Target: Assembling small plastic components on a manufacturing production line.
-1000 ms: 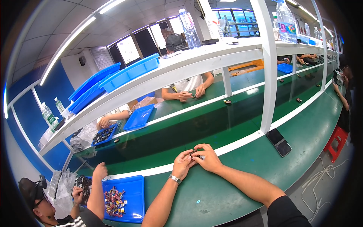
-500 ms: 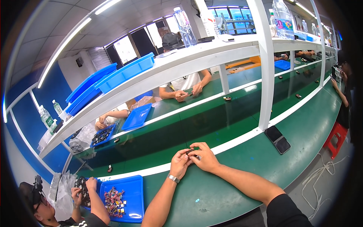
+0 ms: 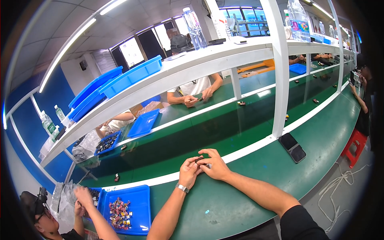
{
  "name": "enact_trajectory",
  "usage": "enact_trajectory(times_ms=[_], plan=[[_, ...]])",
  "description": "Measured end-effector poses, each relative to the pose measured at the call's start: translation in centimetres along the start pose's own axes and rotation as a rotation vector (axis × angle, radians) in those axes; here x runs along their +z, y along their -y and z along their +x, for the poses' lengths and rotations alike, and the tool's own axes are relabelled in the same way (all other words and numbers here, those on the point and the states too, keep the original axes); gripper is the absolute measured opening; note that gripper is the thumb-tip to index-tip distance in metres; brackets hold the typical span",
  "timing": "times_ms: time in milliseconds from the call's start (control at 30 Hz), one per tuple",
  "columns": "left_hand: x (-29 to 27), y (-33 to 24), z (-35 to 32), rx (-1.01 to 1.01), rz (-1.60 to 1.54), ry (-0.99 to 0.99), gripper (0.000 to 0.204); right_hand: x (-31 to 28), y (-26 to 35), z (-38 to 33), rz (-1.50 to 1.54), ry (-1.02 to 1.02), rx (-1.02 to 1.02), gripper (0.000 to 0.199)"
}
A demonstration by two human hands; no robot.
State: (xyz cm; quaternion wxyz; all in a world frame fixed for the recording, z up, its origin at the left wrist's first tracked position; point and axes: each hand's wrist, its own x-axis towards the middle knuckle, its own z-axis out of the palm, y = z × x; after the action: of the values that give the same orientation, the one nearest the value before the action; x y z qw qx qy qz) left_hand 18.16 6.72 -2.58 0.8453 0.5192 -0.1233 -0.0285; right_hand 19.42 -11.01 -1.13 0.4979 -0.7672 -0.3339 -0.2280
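Over the near edge of the green work surface (image 3: 236, 192), my two hands meet in front of me. My left hand (image 3: 188, 171), with a metal-band watch (image 3: 183, 188) on its wrist, is closed with thumb and fingers around a small dark part (image 3: 199, 159). Fingers of my right hand (image 3: 216, 167) pinch the same part from the other side. Most of it is hidden by the fingers, so its exact kind cannot be made out.
Left of my forearm stands a blue tray (image 3: 147, 208) with many small colourful pieces, near a co-worker's hands (image 3: 83, 198). A folded-open dark device (image 3: 293, 148) lies to the right, by a white post (image 3: 279, 80). Small parts (image 3: 116, 177) sit along the green conveyor strip (image 3: 176, 140).
My hands stay together on the small part, almost unmoved. The co-worker at lower left has lifted their hands over the dark parts. Across the line, another person's hands have shifted left.
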Motion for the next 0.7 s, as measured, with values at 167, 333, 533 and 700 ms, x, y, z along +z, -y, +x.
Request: enact_trajectory(times_ms=[167, 333, 533, 700], plan=[[0.7, 0.1, 0.0, -0.03, 0.045, -0.058, 0.029, -0.5, 0.0, 0.1, 0.042, 0.079, 0.095, 0.021], [0.7, 0.0, -0.1, -0.054, 0.018, -0.079, 0.028, -0.6, 0.3, 0.3, -0.058, -0.005, -0.026, 0.017], [1.2, -0.3, -0.2, -0.064, 0.028, -0.11, 0.028, -0.6, 0.7, 0.7, -0.198, -0.061, -0.08, 0.011], [1.0, 0.2, -0.7, -0.086, 0.023, -0.129, 0.028, -0.2, 1.1, -0.1, -0.262, -0.067, -0.141, 0.013]])
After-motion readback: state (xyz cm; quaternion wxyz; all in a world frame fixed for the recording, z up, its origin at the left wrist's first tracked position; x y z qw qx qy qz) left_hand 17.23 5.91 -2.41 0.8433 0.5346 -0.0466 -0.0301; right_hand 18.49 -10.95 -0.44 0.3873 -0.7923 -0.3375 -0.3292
